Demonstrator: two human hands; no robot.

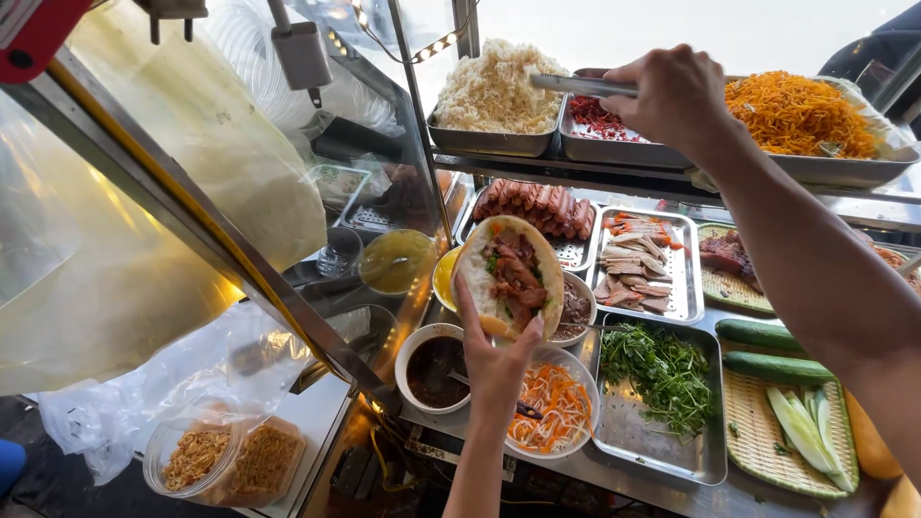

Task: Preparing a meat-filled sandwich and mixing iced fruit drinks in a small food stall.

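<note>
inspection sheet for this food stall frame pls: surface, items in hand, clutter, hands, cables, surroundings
Surface: steel counter, crowded with trays and bowls.
Items in hand: split bread roll filled with meat and greens; metal tongs over tray of red shreds.
Clutter: herb tray, carrot bowl, dark sauce bowl, cucumbers.
Hands: left hand cradles the roll; right hand grips the tongs.
Cables: yellow wires below the counter edge.
Surroundings: plastic sheeting at left.
</note>
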